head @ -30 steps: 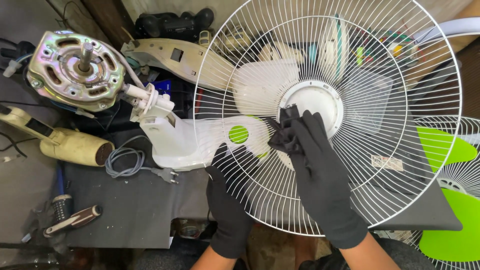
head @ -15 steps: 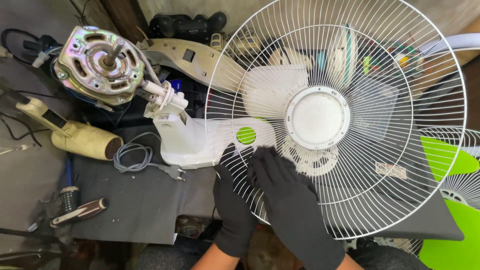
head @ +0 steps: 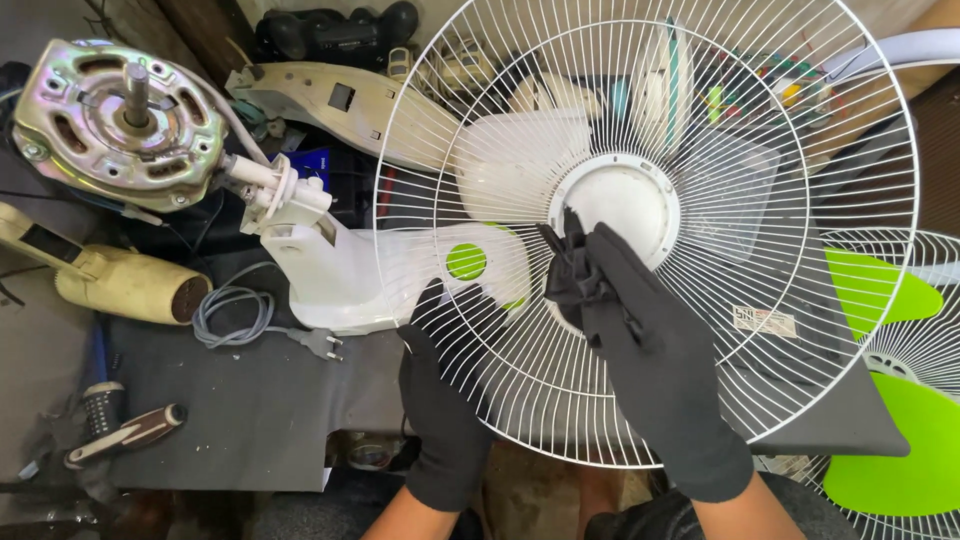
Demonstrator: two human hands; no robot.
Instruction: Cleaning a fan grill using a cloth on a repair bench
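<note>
A round white wire fan guard (head: 700,120) with a white centre disc (head: 625,200) lies tilted over the workbench. My left hand (head: 440,390), in a black glove, grips the guard's lower-left rim with the thumb over the wires. My right hand (head: 640,340), also in a black glove, presses a bunched black cloth (head: 568,270) against the wires just below and left of the centre disc. Under the guard lies a white fan body (head: 340,270) with a green round button (head: 466,262).
A bare metal fan motor (head: 115,125) with its shaft sits at upper left, a cream handle-shaped part (head: 120,285) below it, and a grey cord with plug (head: 255,325). A screwdriver (head: 125,435) lies at lower left. Another guard with green blades (head: 895,400) sits at right.
My right hand moved from the centre disc down toward the rim, then back up to just below the disc with the cloth. My left hand stayed at the lower-left rim.
</note>
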